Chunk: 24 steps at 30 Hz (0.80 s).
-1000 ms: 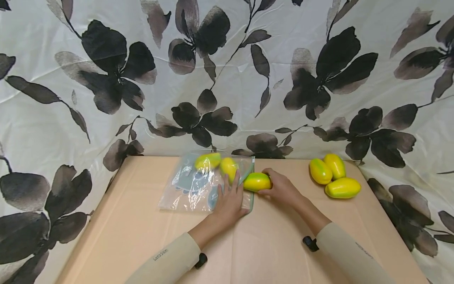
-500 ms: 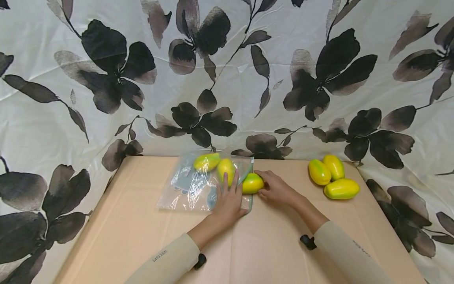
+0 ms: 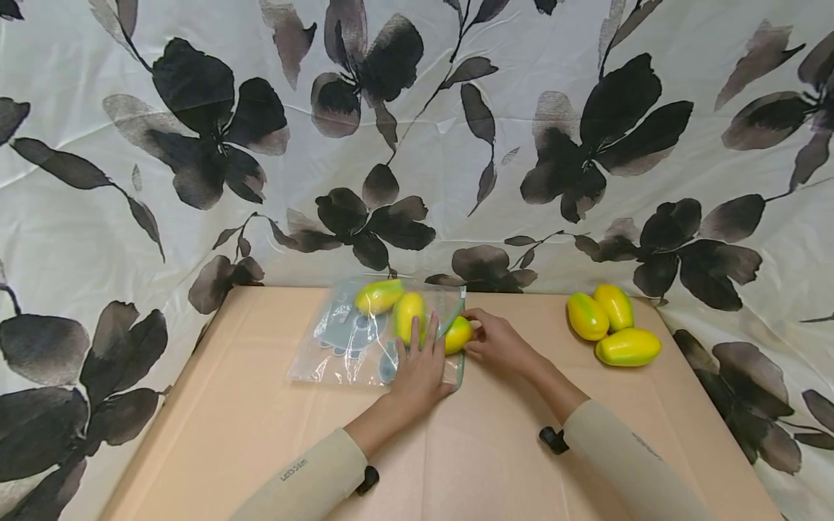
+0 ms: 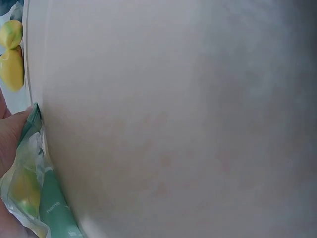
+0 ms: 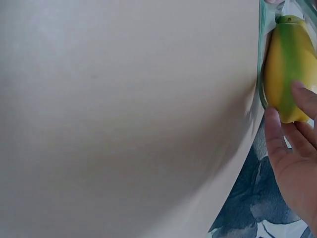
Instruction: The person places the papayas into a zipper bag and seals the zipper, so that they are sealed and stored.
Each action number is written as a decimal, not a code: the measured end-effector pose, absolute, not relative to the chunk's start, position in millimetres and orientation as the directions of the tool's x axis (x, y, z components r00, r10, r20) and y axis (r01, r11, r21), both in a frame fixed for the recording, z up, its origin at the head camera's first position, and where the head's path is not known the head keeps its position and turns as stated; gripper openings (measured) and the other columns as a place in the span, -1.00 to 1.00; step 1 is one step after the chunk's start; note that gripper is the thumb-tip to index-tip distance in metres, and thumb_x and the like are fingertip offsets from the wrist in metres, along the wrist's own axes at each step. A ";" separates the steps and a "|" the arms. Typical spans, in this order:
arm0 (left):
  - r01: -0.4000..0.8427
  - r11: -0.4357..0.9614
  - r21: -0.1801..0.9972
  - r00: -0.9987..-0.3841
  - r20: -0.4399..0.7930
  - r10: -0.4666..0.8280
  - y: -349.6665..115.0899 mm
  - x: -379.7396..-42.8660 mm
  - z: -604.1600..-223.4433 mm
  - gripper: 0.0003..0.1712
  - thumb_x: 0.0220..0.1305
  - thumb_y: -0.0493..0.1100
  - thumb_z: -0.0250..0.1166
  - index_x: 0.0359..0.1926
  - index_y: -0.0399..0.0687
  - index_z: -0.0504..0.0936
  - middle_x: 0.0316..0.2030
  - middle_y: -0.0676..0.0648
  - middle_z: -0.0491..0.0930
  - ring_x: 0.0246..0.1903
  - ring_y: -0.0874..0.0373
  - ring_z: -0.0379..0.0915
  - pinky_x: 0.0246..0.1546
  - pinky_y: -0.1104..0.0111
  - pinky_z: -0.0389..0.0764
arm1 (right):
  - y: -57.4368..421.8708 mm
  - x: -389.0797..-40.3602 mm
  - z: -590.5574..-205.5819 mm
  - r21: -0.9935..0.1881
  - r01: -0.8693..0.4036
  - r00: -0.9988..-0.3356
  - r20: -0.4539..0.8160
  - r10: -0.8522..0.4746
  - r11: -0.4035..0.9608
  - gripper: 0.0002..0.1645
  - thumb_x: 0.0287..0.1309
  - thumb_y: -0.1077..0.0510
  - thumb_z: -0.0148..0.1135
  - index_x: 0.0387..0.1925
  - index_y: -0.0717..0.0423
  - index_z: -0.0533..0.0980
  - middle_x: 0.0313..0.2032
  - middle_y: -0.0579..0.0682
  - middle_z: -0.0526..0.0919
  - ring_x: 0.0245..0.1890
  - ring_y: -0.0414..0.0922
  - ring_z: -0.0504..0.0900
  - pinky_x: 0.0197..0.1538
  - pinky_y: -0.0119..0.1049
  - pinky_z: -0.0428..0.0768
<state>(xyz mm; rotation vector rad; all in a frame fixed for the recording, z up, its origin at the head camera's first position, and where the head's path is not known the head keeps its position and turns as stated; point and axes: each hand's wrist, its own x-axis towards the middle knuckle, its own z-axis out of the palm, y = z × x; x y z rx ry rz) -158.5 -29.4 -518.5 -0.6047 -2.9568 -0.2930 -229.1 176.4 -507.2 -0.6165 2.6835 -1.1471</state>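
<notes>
A clear zip bag (image 3: pixel 326 367) with a green-edged mouth and pale blue print lies flat on the table. My left hand (image 3: pixel 419 370) rests on it near the mouth, fingers straight and spread; its thumb touches the green edge in the left wrist view. My right hand (image 3: pixel 500 341) holds the end of a yellow-green mango (image 5: pixel 285 69) between thumb and fingers. The mango's front part is inside the bag mouth, partly hidden by my left fingers in the head view. Two more mangoes lie in the bag, one farther back (image 3: pixel 379 297) and one by my left fingertips (image 3: pixel 409 318).
Three mangoes (image 3: pixel 628 346) sit close together at the table's back right. The tan table (image 3: pixel 260 441) ends at the back against a white cloth (image 3: pixel 469 145) with dark flowers.
My right hand has moved left, pushing its mango farther into the bag mouth. The mango inside near my left fingertips has shifted a little left. My left hand stays in place.
</notes>
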 end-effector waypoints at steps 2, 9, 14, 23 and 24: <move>0.396 0.906 0.148 -0.915 0.143 0.377 -29.5 -157.9 -518.1 0.24 0.00 0.31 0.58 0.55 -0.16 0.23 0.67 -0.21 -0.27 0.60 -0.41 -0.26 0.34 -0.45 0.20 | 173.9 -231.2 -507.1 -0.718 -0.295 -0.913 0.018 -0.407 0.631 -0.32 0.20 0.26 0.46 0.32 0.18 0.43 0.25 0.19 0.60 -0.10 -0.05 0.73 0.00 -0.27 0.73; 0.396 0.910 0.123 -0.914 0.153 0.377 -28.2 -156.9 -519.8 0.23 0.01 0.35 0.55 0.55 -0.13 0.23 0.66 -0.22 -0.20 0.59 -0.40 -0.22 0.35 -0.43 0.22 | 163.9 -237.6 -508.4 -0.713 -0.252 -0.946 0.040 -0.321 0.654 -0.41 0.18 0.21 0.50 0.18 0.29 0.47 0.08 0.21 0.62 -0.09 0.01 0.69 0.02 -0.15 0.72; 0.399 0.910 0.110 -0.909 0.180 0.377 -28.9 -156.7 -519.7 0.26 -0.03 0.35 0.57 0.54 -0.13 0.25 0.66 -0.22 -0.18 0.58 -0.42 -0.17 0.33 -0.41 0.26 | 159.3 -245.5 -508.6 -0.669 -0.247 -0.961 0.075 -0.267 0.701 -0.40 0.14 0.12 0.54 0.07 0.30 0.44 -0.02 0.21 0.54 -0.07 0.06 0.62 0.04 -0.06 0.66; 0.405 0.910 0.093 -0.903 0.195 0.382 -30.6 -156.5 -519.5 0.30 -0.04 0.37 0.57 0.55 -0.18 0.22 0.65 -0.24 -0.12 0.56 -0.43 -0.10 0.32 -0.40 0.30 | 154.8 -250.3 -508.4 -0.623 -0.265 -0.960 0.100 -0.261 0.736 -0.41 0.20 0.04 0.50 0.02 0.35 0.43 -0.06 0.21 0.53 -0.10 0.04 0.54 -0.01 -0.05 0.60; 0.404 0.910 0.090 -0.904 0.189 0.382 -30.8 -156.7 -519.4 0.29 -0.03 0.37 0.57 0.55 -0.19 0.23 0.65 -0.24 -0.12 0.56 -0.44 -0.10 0.32 -0.40 0.29 | 155.0 -249.9 -508.4 -0.624 -0.264 -0.960 0.097 -0.262 0.736 -0.40 0.20 0.03 0.50 0.02 0.34 0.43 -0.05 0.22 0.54 -0.10 0.04 0.54 -0.01 -0.06 0.60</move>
